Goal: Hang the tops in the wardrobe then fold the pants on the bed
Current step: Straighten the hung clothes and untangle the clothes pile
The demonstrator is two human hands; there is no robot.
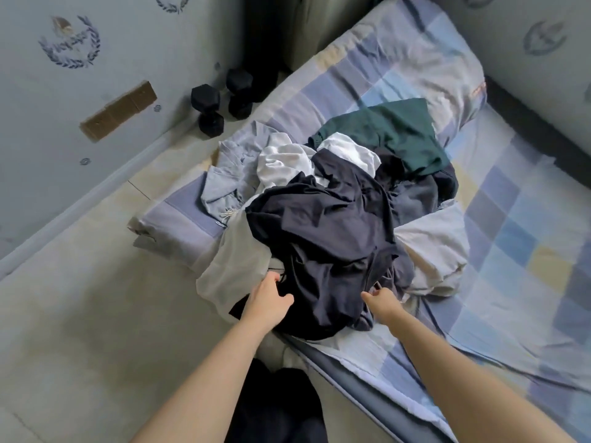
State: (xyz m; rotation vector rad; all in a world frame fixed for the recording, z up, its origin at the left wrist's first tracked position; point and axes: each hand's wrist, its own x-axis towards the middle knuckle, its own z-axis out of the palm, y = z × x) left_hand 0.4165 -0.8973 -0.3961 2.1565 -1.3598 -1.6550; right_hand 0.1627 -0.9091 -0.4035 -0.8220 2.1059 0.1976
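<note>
Your left hand [270, 294] and right hand [380, 297] each pinch the dark garment [323, 238]; tangled pile [319, 174] may drag along.

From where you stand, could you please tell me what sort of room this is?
Most likely a bedroom: a bed with a checked sheet carries a heap of clothes, and two black dumbbells stand on the floor by the wall.

Pale grey walls [134, 43] stamped with blue wreath emblems [71, 43]. Brown tape strip [119, 110] stuck on left wall above white skirting [80, 199]. Beige floor [73, 330], worn and stained. 2 black dumbbells [220, 102] near corner, beside dark curtain [265, 43]. Soft, even daylight.
</note>
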